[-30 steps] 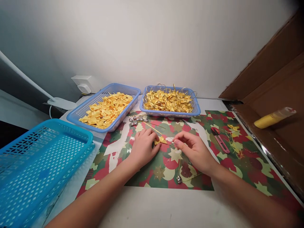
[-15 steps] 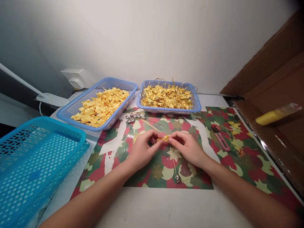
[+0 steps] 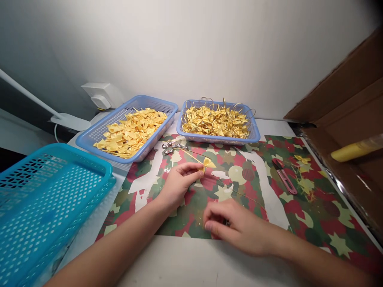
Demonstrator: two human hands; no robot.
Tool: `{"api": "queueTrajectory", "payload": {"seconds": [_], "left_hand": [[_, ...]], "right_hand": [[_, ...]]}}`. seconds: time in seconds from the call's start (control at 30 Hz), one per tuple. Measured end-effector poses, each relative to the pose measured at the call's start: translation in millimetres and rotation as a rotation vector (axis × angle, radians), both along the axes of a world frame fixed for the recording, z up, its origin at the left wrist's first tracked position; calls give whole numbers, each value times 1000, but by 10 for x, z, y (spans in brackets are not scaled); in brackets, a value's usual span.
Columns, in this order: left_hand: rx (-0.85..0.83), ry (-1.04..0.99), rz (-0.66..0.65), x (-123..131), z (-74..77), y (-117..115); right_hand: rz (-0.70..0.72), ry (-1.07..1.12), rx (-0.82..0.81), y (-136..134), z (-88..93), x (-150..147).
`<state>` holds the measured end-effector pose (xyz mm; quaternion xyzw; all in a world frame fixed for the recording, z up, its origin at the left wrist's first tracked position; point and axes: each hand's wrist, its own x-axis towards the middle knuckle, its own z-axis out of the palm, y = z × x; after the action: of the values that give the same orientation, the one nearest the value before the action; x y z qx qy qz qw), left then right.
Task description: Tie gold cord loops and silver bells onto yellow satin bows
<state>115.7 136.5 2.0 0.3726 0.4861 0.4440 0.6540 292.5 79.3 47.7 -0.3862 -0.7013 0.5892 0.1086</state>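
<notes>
My left hand [image 3: 178,182] pinches a small yellow ribbon bow [image 3: 207,163] just above the red and green patterned mat [image 3: 314,215]. A thin gold cord [image 3: 239,194] runs from the bow toward my right hand [image 3: 236,226]. That hand lies low at the mat's near edge, fingers curled over the spot where a small silver bell lay; the bell is hidden now. Several more silver bells [image 3: 173,147] lie near the back of the mat.
A blue basket [image 3: 89,137] of plain yellow bows and another blue basket [image 3: 253,133] of bows with gold cords stand at the back. A large turquoise basket [image 3: 44,199] is at the left. Pink snips [image 3: 284,177] lie right, beside a cardboard box [image 3: 344,107] holding a yellow tube [image 3: 356,149].
My right hand has left the bow and dropped toward me to the mat's near edge, covering the silver bell. My left hand keeps the bow, lifted slightly.
</notes>
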Motion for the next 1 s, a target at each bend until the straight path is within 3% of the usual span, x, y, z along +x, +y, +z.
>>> {"api": "queueTrajectory", "payload": {"seconds": [0.1, 0.17, 0.23, 0.33, 0.43, 0.53, 0.73, 0.83, 1.0], "left_hand": [[34, 4, -45, 25, 73, -37], [63, -12, -60, 48, 115, -66], [94, -26, -57, 67, 130, -88], [105, -26, -59, 84, 112, -102], [86, -25, -89, 95, 95, -106], [94, -40, -115, 109, 89, -118], [131, -76, -168, 106, 59, -140], [132, -61, -188, 98, 69, -146], [182, 65, -239, 119, 97, -173]], "right_hand": [[94, 106, -152, -69, 133, 19], [21, 192, -173, -59, 211, 78], [-162, 226, -68, 5, 242, 154], [-457, 145, 259, 157, 191, 236], [-513, 62, 447, 276, 74, 230], [-512, 115, 269, 319, -61, 174], [-730, 353, -126, 344, -259, 128], [-765, 396, -131, 347, -283, 123], [-727, 354, -1, 318, -261, 98]]}}
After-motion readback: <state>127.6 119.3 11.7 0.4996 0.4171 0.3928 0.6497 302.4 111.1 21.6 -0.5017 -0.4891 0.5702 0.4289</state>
